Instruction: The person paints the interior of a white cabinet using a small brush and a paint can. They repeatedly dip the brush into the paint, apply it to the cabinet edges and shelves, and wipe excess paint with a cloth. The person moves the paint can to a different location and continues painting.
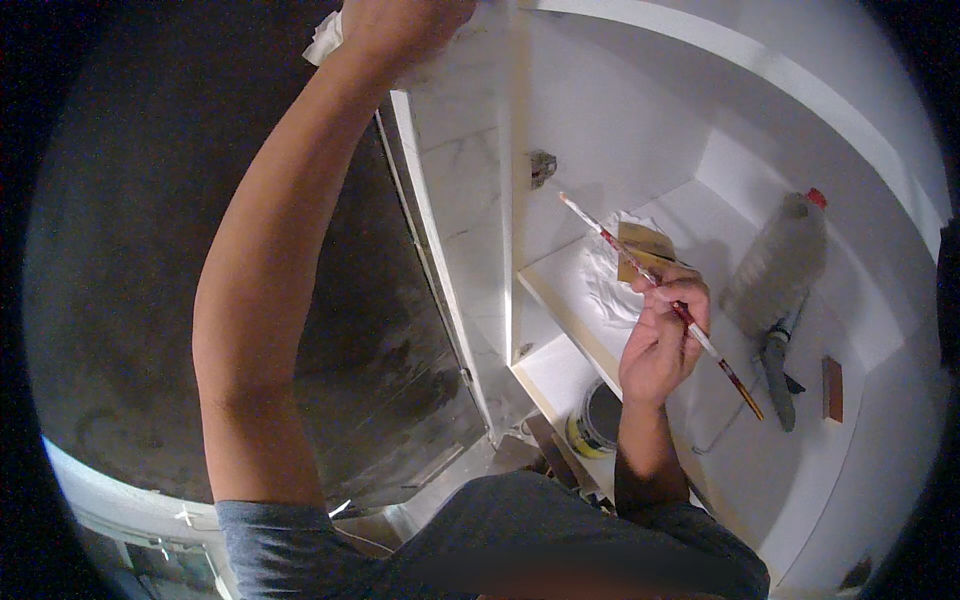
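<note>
My right hand (663,335) is closed around a slim paintbrush (725,372) with a handle smeared red and white. Its pale tip points up and left, toward a metal hinge (542,168) on the cabinet wall, apart from it. Behind this hand a crumpled white cloth (605,290) lies on the shelf with a tan piece of sandpaper (645,245) on it. My left arm stretches far up, and my left hand (410,28) is partly cut off by the top edge. A bunched white cloth (325,40) sticks out beside it, apparently gripped; the fingertips are hidden.
The white cabinet shelf (735,500) holds a clear bottle (780,260) with a red cap, a grey-handled tool with a bent rod (777,375) and a reddish-brown block (832,388). A paint can (592,425) stands on the lower shelf. A pale upright panel edge (507,200) borders the opening.
</note>
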Demonstrator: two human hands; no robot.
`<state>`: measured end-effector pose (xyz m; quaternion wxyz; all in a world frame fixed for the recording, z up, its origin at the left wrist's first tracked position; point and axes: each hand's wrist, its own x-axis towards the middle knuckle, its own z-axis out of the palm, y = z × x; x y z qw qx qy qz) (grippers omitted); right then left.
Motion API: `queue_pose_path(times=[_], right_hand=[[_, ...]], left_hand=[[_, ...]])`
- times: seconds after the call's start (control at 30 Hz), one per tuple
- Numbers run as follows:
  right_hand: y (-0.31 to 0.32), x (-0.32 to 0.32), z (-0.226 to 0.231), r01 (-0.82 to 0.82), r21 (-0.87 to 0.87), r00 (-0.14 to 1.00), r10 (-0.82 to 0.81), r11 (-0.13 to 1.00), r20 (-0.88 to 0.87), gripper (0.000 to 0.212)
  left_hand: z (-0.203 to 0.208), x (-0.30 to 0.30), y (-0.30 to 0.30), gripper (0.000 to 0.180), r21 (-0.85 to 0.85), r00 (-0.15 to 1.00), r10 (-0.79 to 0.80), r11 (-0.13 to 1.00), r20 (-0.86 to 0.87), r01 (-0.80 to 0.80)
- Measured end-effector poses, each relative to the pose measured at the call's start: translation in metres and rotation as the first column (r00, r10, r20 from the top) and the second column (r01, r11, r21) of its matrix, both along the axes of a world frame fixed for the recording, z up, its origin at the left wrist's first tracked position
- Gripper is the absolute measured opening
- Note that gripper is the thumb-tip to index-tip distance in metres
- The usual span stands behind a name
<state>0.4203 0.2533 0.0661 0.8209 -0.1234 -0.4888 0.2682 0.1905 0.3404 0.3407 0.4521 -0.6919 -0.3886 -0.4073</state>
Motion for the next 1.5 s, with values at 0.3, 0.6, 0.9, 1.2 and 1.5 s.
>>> queue_pose_path(times=[0.3, 0.6, 0.9, 1.2, 1.5], right_hand=[[-0.001, 0.002, 0.002, -0.001, 0.008, 1.000, 0.001, 1.000, -0.007, 0.010], [-0.001, 0.004, 0.001, 0.019, 0.009, 1.000, -0.019, 1.000, 0.003, 0.010], [0.000, 0.008, 0.002, 0.041, 0.056, 0.999, -0.043, 0.998, 0.032, 0.013], [-0.001, 0.007, 0.003, 0.044, 0.058, 0.999, -0.046, 0.997, 0.021, 0.012], [0.000, 0.008, 0.001, 0.053, 0.056, 0.998, -0.055, 0.997, 0.034, 0.013]], left_hand=[[0.001, -0.005, 0.003, 0.018, -0.039, 0.999, -0.019, 0.999, -0.038, 0.018], [0.004, -0.005, -0.002, 0.024, -0.078, 0.999, 0.007, 0.997, -0.048, -0.011], [0.004, -0.011, 0.007, 0.024, -0.052, 0.985, 0.110, 0.992, -0.136, -0.118], [0.000, -0.005, 0.001, 0.019, -0.036, 0.992, 0.073, 0.996, -0.102, -0.077], [-0.002, -0.003, 0.002, 0.021, 0.026, 0.995, 0.035, 0.999, -0.090, -0.033]])
